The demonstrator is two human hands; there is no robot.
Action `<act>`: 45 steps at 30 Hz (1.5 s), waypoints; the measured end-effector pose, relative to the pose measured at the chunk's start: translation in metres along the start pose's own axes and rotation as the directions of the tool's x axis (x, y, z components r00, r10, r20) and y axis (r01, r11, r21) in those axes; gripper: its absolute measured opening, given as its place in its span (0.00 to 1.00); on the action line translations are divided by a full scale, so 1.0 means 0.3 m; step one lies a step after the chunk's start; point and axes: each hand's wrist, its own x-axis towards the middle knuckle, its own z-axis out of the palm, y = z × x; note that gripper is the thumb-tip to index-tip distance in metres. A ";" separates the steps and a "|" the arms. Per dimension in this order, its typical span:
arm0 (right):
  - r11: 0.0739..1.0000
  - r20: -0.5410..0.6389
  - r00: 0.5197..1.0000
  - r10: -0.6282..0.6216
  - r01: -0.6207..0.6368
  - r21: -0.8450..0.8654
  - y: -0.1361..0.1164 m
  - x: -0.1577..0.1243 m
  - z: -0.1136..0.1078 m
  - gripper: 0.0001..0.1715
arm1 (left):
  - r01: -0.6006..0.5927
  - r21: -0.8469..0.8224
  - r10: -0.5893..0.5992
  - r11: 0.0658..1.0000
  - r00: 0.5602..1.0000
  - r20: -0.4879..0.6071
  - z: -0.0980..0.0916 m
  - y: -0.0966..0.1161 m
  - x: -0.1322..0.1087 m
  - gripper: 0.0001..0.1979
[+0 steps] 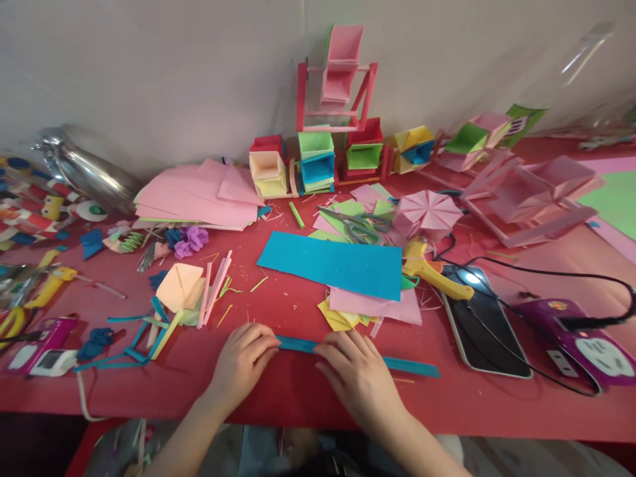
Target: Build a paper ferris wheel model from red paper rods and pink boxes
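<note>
A narrow folded blue paper strip [411,366] lies along the front of the red table. At its left end, my left hand [247,356] is closed with fingertips pinching the paper. My right hand [358,371] grips the strip nearer its middle, and part of the paper is hidden under those fingers. To the right of that hand, the strip's other end lies free. Just beyond both hands is a wide flat blue paper sheet [332,260], partly over a pink sheet [377,305] and yellow paper scraps [340,317].
A yellow hot glue gun [434,271], a phone [489,324] and a purple power strip [581,344] with black cords lie to the right. Scissors [360,228] rest behind the blue sheet. Blue paper frames [144,344] stand left. Paper box wheels [318,165] line the wall.
</note>
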 end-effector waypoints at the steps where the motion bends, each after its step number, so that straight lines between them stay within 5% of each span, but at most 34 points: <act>1: 1.000 0.004 1.000 0.004 -0.004 0.001 -0.012 0.017 0.014 0.05 | -0.003 -0.012 0.004 1.000 1.000 0.011 0.004 0.002 0.001 0.06; 10: 0.996 0.021 0.995 0.094 -0.093 -0.015 -0.043 0.069 0.065 0.06 | 0.028 -0.065 -0.026 0.997 0.999 0.025 -0.015 -0.032 -0.001 0.07; 20: 0.971 -0.010 0.979 0.203 -0.202 -0.128 -0.063 0.089 0.079 0.07 | 0.162 0.250 -0.176 0.954 0.984 0.035 -0.001 0.015 0.025 0.09; 29: 0.956 -0.016 0.975 0.223 -0.222 -0.193 -0.067 0.092 0.094 0.04 | 0.267 0.205 -0.266 0.942 0.963 -0.032 0.009 0.010 0.019 0.05; 36: 0.981 0.001 0.985 -0.174 0.174 -0.087 -0.078 0.070 0.122 0.12 | 0.251 0.164 -0.251 0.954 0.968 -0.021 0.029 -0.008 0.015 0.12; 45: 0.972 0.077 0.982 -0.174 0.184 -0.146 -0.063 0.062 0.116 0.17 | 0.281 0.304 -0.287 0.910 0.958 -0.025 0.049 -0.017 -0.017 0.25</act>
